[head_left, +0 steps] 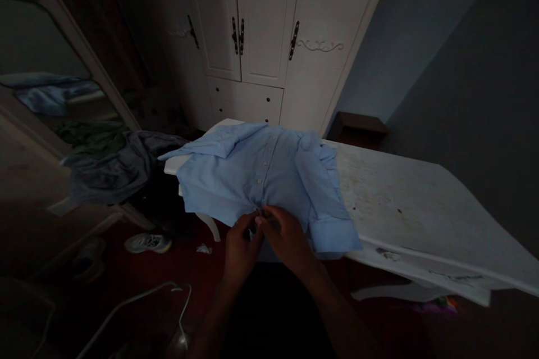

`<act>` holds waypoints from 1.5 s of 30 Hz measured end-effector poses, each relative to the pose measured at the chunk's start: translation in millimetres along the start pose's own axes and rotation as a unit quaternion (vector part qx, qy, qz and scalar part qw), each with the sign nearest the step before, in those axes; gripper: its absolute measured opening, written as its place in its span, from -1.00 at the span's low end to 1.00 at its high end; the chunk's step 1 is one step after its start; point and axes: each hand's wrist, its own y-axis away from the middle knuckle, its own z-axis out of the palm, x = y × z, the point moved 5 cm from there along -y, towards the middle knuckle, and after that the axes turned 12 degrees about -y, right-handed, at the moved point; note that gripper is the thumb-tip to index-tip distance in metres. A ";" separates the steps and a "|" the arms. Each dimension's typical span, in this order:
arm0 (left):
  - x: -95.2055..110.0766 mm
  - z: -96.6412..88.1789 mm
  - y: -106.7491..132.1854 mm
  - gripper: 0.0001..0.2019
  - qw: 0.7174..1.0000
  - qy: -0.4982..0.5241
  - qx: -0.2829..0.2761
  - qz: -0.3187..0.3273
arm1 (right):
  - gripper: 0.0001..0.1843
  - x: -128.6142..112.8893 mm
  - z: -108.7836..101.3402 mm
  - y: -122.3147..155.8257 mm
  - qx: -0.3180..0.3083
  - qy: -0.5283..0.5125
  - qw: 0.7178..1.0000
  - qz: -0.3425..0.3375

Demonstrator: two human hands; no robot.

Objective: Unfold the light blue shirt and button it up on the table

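A light blue button-up shirt (236, 173) lies front side up across a white table (379, 179), its lower part hanging over the near edge. Down its middle runs a placket with several small pale buttons. My left hand (242, 241) pinches the shirt's front at the placket, low down near the table edge. Close against it, my right hand (290, 238) pinches the same spot, thumb and fingers together. Cloth bunches up around the fingertips. Whether a button sits between them is hidden. One sleeve stretches to the left, the other is folded down along the right side.
Behind the table stands a white wardrobe (261, 39) with dark handles. Dark clothes (113, 168) are heaped at left, beside a mirror (42, 39). A shoe (148, 242) rests on the red floor. A brown wooden box (357, 128) is near the right wall.
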 end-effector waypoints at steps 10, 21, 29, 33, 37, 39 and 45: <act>4.3 -3.9 -1.1 -0.78 0.998 0.055 -0.010 -0.009 | -0.76 -6.0 0.0 -40.4 -0.062 0.043 0.997 0.020; -1.2 -10.7 -12.7 -0.63 0.978 -0.125 0.119 0.120 | -0.78 6.4 3.4 -51.6 -0.083 -0.065 0.994 0.035; 9.2 -8.2 -12.1 -0.58 0.977 -0.148 0.083 0.126 | -0.81 12.3 -0.9 -57.7 -0.118 -0.152 0.977 0.092; 16.1 -12.9 -15.8 -0.57 0.976 -0.163 0.076 0.124 | -0.82 10.2 -2.9 -58.9 -0.133 -0.169 0.970 0.109; 20.1 -12.2 -19.5 -0.59 0.979 -0.160 0.058 0.116 | -0.87 10.3 -1.6 -59.6 -0.164 -0.181 0.962 0.122; 19.2 -10.3 -20.7 -0.63 0.985 -0.131 0.040 0.107 | -0.91 11.9 -0.7 -59.9 -0.173 -0.182 0.960 0.120; 8.0 -8.8 -25.8 -0.64 0.999 -0.023 -0.004 0.026 | -0.93 14.3 -0.6 -58.7 -0.185 -0.152 0.968 0.069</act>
